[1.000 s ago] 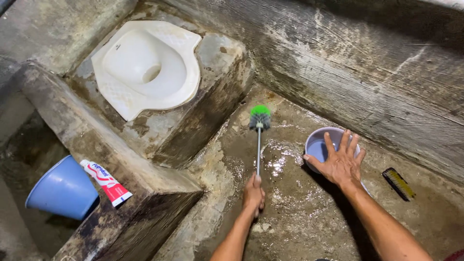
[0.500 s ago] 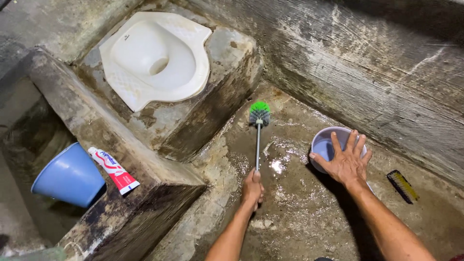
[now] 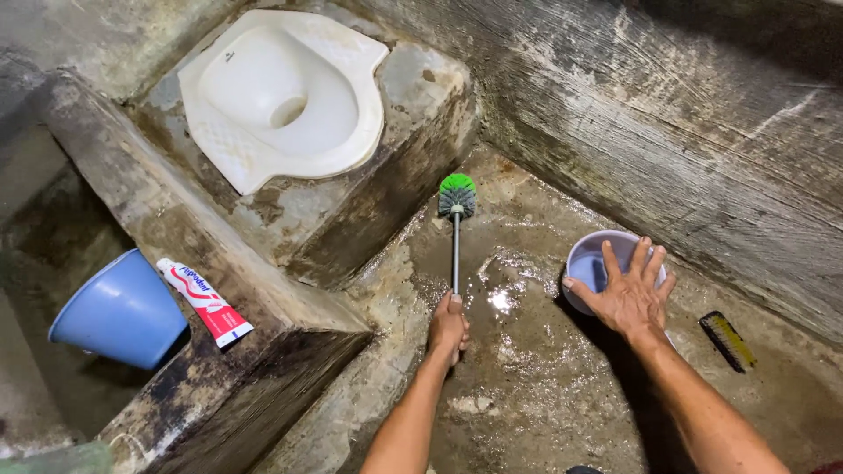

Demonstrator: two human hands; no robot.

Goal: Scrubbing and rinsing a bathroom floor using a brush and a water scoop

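On the wet concrete floor (image 3: 527, 395), our left hand (image 3: 449, 326) stays clamped on the toilet brush (image 3: 456, 228), right hand (image 3: 628, 294) still spread on the lilac bowl (image 3: 590, 263); only our view shifted.

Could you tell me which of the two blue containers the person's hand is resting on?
The right hand rests on the small pale-blue bowl on the wet floor by the wall. The larger blue bucket lies untouched beside the tube, far left.

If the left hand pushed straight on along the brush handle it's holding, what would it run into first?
The left hand points up the toilet brush toward the corner. The brush head would likely meet the raised concrete step first, where it joins the wall; depth is unclear.
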